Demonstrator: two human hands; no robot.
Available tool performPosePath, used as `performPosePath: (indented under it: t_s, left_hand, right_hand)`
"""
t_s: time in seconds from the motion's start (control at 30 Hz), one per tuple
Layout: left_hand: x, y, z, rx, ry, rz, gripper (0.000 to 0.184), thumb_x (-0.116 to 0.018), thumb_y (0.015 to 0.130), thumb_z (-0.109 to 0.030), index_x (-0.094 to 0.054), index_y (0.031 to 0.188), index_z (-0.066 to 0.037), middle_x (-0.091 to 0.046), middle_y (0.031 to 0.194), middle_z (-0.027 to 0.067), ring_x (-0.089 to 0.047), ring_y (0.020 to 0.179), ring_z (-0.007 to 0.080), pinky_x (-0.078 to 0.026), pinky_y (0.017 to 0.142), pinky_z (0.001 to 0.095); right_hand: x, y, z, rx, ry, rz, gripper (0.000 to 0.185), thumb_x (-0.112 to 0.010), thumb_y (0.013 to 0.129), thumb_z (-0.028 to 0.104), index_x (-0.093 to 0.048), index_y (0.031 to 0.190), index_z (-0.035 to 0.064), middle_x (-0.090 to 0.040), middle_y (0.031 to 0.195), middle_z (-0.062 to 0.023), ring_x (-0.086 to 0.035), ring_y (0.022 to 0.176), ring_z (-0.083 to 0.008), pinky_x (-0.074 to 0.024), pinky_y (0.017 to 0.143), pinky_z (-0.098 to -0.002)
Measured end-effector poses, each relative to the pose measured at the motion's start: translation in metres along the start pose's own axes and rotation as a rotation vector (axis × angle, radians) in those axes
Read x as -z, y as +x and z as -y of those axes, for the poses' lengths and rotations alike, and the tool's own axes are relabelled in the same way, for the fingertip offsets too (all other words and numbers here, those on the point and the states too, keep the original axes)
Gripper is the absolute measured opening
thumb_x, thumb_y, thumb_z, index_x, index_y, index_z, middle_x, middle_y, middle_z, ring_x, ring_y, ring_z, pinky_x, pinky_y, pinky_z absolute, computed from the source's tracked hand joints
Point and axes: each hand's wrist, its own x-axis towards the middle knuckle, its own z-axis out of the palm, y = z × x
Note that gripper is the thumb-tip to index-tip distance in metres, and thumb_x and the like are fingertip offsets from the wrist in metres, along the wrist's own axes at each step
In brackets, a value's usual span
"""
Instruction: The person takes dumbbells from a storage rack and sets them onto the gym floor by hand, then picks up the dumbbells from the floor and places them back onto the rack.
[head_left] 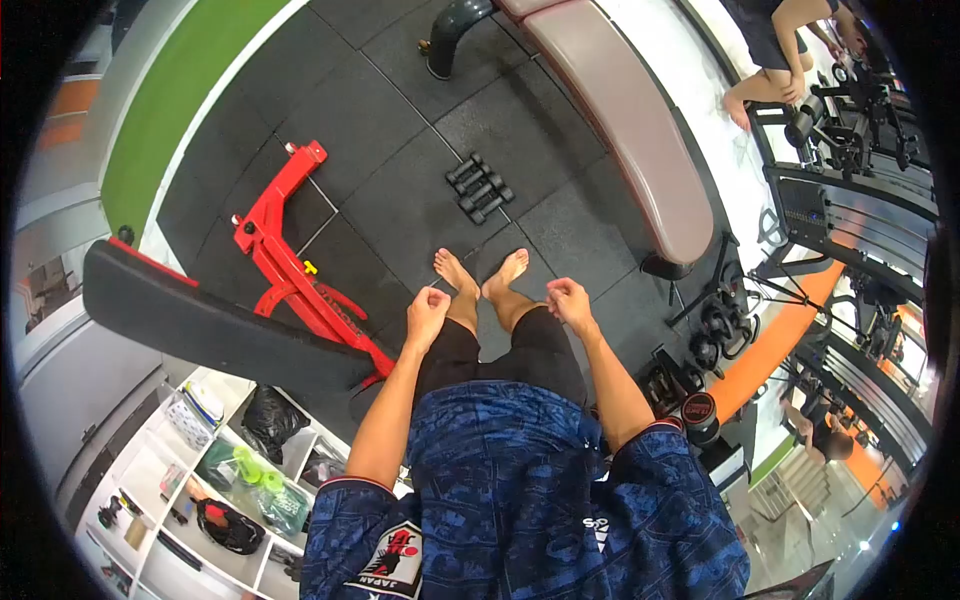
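Observation:
My left hand point(427, 317) hangs over my thigh with its fingers curled together; whether anything is inside cannot be made out. Over the other thigh, my right hand point(569, 303) is also curled, thumb against fingers, and what it may hold is hidden. Beyond my bare feet, several small black dumbbells point(479, 188) lie side by side on the dark tiled floor point(400, 130). Neither hand touches them.
A red-framed bench point(270, 240) with a black pad point(200, 315) stands at the left, above white shelves point(240, 405). A brown padded bench point(630, 110) is at the upper right. Kettlebells point(705, 350) line the right side. Another person point(780, 50) sits at the top right.

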Motion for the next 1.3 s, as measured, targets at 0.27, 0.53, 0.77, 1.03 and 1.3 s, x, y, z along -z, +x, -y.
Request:
performPosePath:
  t_s: [0.27, 0.53, 0.77, 1.03, 1.3]
  left_hand:
    - [-0.073, 0.123, 0.075, -0.09, 0.174, -0.072, 0.02, -0.066, 0.076, -0.014, -0.056, 0.09, -0.004, -0.064, 0.077, 0.0128, -0.064, 0.073, 0.028, -0.05, 0.069, 0.039]
    - [-0.172, 0.275, 0.156, -0.067, 0.275, 0.027, 0.029, -0.064, 0.077, -0.014, -0.055, 0.102, -0.001, -0.061, 0.092, 0.016, -0.059, 0.09, 0.0317, -0.047, 0.082, 0.0416]
    - [-0.255, 0.399, 0.197, -0.564, 0.519, 0.035, 0.059, -0.062, 0.076, -0.005, -0.038, 0.13, 0.002, -0.048, 0.121, 0.0225, -0.044, 0.116, 0.0388, -0.037, 0.099, 0.0451]
    - [-0.307, 0.476, 0.211, -0.547, 0.583, 0.067, 0.052, -0.062, 0.079, -0.005, -0.043, 0.126, 0.005, -0.052, 0.113, 0.0223, -0.049, 0.107, 0.0388, -0.041, 0.093, 0.0458]
    - [-0.323, 0.499, 0.214, -0.522, 0.686, 0.146, 0.031, -0.063, 0.082, -0.011, -0.043, 0.103, 0.002, -0.055, 0.103, 0.0233, -0.056, 0.099, 0.04, -0.047, 0.083, 0.0471]
  right_hand:
    - [-0.08, 0.161, -0.059, 0.084, -0.055, -0.036, 0.013, -0.053, 0.088, 0.005, -0.06, 0.098, 0.0031, -0.062, 0.071, -0.0044, -0.058, 0.057, -0.0112, -0.0466, 0.05, -0.0257]
    - [-0.138, 0.335, -0.112, -0.06, 0.165, -0.067, 0.017, -0.054, 0.088, 0.008, -0.056, 0.103, 0.0002, -0.063, 0.078, -0.0074, -0.06, 0.064, -0.013, -0.0497, 0.054, -0.0264]
    - [-0.193, 0.492, -0.17, -0.213, 0.151, -0.266, 0.073, -0.062, 0.078, 0.054, -0.046, 0.123, -0.0009, -0.055, 0.12, -0.0271, -0.051, 0.116, -0.0372, -0.0378, 0.098, -0.0405]
    - [-0.21, 0.549, -0.162, -0.123, 0.317, -0.532, 0.058, -0.072, 0.074, 0.039, -0.054, 0.112, -0.0025, -0.061, 0.105, -0.0165, -0.058, 0.091, -0.0254, -0.0463, 0.08, -0.0363]
    - [-0.211, 0.569, -0.179, -0.127, 0.79, -0.409, 0.036, -0.064, 0.075, 0.024, -0.055, 0.098, -0.0019, -0.059, 0.078, -0.0107, -0.055, 0.064, -0.0202, -0.0432, 0.054, -0.0358]
